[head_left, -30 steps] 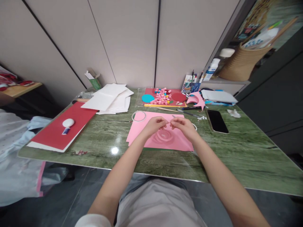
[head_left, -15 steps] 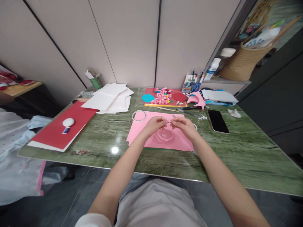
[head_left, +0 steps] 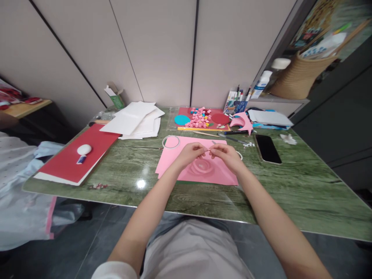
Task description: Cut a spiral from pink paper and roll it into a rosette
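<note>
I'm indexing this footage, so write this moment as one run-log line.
left hand: pinching small pinkish piece | right hand: fingertips at same piece | beneath: pink paper | to the right: phone

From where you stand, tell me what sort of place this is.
Probably a craft table in a home or classroom: pink paper, pens and a pile of small pink pieces show it.

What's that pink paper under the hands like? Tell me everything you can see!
The pink paper looks smooth and lies flat on the green table. Its left side has two corners, so it may be two sheets. A pale ring overlaps the far left corner. The left hand and right hand cover some of it, pinching a tiny pink bit. Faint round shapes show near the middle, but I can't tell what they are.
</note>
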A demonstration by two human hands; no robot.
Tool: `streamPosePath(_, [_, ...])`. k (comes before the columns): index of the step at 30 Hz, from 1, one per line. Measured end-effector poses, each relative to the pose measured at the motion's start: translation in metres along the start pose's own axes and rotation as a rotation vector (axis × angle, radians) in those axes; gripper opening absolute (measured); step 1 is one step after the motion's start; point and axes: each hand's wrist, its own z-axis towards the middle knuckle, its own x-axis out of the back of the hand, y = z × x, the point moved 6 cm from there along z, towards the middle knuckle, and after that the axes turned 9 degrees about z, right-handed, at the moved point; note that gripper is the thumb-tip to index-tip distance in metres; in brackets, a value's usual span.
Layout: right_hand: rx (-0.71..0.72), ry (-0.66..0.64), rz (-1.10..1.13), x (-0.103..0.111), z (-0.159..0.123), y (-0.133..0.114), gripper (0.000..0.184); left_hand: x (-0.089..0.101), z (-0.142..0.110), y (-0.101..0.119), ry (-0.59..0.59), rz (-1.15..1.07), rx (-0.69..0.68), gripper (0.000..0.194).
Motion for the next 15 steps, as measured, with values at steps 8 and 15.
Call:
streamPosePath(8, [0.002,0.017,-0.008,-0.0011,0.0,-0.0019,0.023,-0.0005,-0.0002,0.0002,0.001,-0.008,0.012,0.023])
streamPosePath(15, [-0.006,0.013,0.029,-0.0007,0.0003,0.0005,0.02,0.0005,0.0001,-0.0002,0.019,0.017,-0.006,0.024])
